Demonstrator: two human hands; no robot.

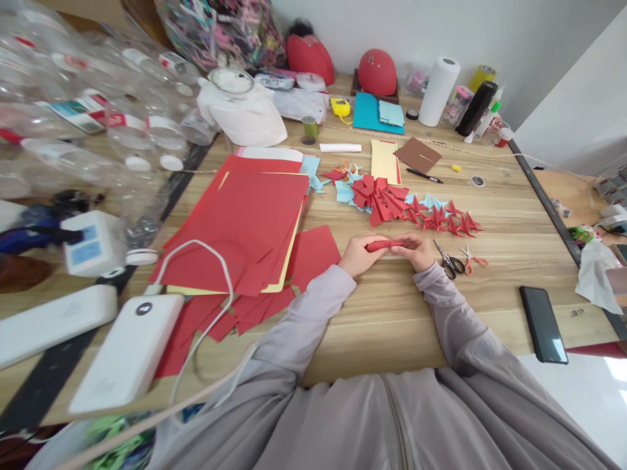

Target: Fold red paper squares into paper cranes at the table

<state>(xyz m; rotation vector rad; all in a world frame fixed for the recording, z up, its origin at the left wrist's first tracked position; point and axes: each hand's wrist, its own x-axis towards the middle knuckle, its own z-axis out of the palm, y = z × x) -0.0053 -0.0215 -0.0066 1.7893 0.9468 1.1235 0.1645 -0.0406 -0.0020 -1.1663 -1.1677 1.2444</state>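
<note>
A small folded piece of red paper (379, 245) is held between both hands, just above the wooden table. My left hand (360, 256) pinches its left end, and my right hand (416, 251) has its fingers closed on the right end. Behind the hands lies a pile of folded red paper shapes (379, 198), with light blue ones (345, 191) among them. To the left are large red sheets (259, 222) and smaller cut red pieces (316, 251). Black-handled scissors (451, 264) and orange-handled scissors (471, 261) rest right of my right hand.
A phone (543, 324) lies at the right. White power banks (130, 352) with a cable stand front left, beside many plastic bottles (130, 130). Along the back are a white roll (439, 91), blue paper (375, 114) and a yellow tape measure (340, 108).
</note>
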